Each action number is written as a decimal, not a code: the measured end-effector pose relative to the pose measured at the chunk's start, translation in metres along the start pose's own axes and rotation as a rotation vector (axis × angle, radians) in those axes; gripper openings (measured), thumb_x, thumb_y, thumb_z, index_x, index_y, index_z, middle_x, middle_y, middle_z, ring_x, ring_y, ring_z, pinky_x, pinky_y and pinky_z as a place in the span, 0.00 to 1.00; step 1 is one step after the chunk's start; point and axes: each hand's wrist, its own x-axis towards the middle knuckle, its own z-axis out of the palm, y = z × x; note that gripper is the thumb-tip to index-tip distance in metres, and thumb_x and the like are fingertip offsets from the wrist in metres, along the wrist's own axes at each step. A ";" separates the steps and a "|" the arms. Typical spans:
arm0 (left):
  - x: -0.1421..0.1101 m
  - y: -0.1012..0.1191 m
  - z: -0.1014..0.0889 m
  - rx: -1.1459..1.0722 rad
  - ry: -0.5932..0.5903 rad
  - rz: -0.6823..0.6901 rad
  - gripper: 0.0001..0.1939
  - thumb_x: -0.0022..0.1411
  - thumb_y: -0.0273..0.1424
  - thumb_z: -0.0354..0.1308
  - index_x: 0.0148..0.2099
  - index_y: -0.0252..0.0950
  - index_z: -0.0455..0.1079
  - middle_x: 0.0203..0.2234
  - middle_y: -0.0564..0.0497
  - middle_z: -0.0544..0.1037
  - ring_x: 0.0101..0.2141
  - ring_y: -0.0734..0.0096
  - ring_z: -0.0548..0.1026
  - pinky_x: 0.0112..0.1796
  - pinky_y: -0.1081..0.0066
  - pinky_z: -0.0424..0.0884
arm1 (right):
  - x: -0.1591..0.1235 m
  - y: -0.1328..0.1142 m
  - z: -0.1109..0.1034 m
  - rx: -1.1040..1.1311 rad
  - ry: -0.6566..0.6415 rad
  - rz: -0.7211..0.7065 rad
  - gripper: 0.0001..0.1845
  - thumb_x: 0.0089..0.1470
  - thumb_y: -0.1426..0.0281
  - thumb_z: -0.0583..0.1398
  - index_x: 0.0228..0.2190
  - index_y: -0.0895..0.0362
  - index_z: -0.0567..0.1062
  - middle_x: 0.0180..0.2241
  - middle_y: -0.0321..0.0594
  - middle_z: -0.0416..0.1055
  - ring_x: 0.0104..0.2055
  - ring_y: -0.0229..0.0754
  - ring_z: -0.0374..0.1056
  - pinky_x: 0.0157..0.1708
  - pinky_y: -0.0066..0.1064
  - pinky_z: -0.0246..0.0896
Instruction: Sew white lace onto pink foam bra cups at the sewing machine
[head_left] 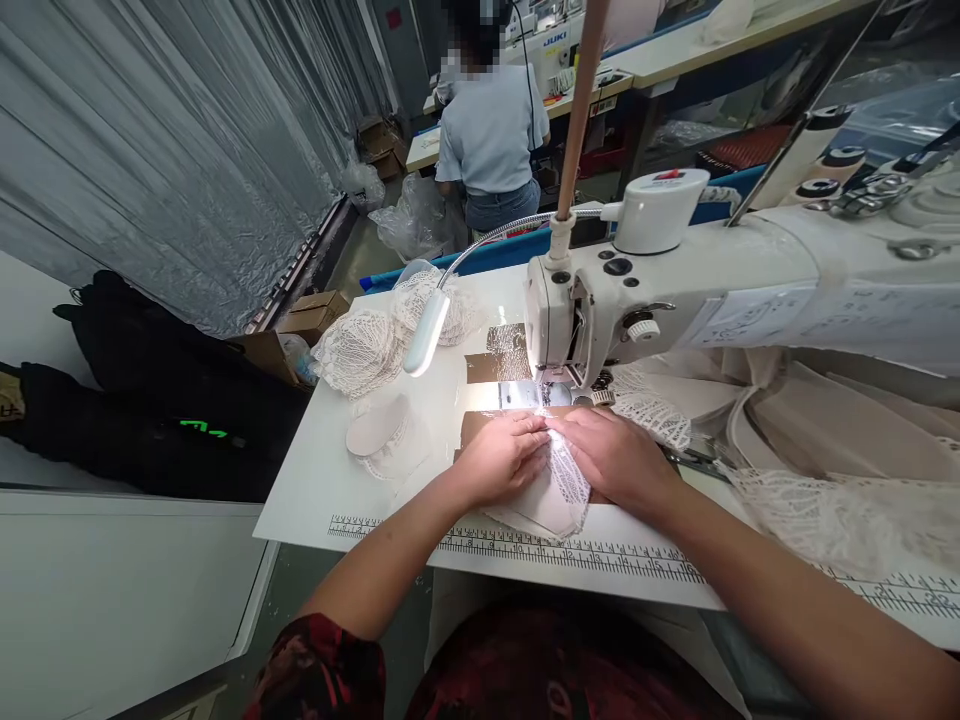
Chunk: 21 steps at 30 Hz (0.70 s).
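So that it lies flat, seemingly, lace-trimmed fabric [559, 492] is steadied by left hand [501, 458] and right hand [619, 457] at six o'clock from the sewing-machine head [551, 318]. Fingers [583, 428] are pressed together; pinching cannot be told.

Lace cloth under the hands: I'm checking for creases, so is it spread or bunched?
Spread where visible: the cloth lies fairly flat, its near edge in view. Under the left hand and right hand, cannot tell.

A silvery curtain [195, 150] hangs left of the grey floor [351, 256] and pale-topped workbench [675, 60].
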 end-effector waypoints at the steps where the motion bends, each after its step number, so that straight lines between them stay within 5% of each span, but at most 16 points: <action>1: 0.002 0.000 0.001 0.013 -0.001 0.003 0.16 0.64 0.30 0.50 0.52 0.31 0.70 0.51 0.41 0.73 0.53 0.62 0.70 0.54 0.62 0.68 | 0.001 -0.001 -0.001 -0.058 -0.042 0.015 0.19 0.56 0.75 0.50 0.44 0.58 0.76 0.36 0.44 0.73 0.38 0.45 0.66 0.37 0.35 0.58; 8: 0.006 -0.003 0.001 0.191 -0.040 -0.116 0.22 0.63 0.35 0.51 0.56 0.29 0.66 0.55 0.39 0.69 0.54 0.55 0.68 0.53 0.56 0.68 | 0.004 -0.007 -0.002 -0.243 -0.105 0.097 0.19 0.56 0.77 0.51 0.44 0.55 0.77 0.32 0.44 0.72 0.34 0.45 0.63 0.34 0.35 0.51; 21: 0.024 -0.039 -0.009 0.115 -0.094 0.086 0.25 0.56 0.29 0.52 0.56 0.26 0.67 0.56 0.37 0.69 0.56 0.58 0.66 0.57 0.61 0.64 | 0.009 -0.005 0.005 -0.245 -0.053 0.126 0.19 0.56 0.77 0.51 0.44 0.56 0.76 0.30 0.41 0.72 0.28 0.42 0.61 0.29 0.35 0.46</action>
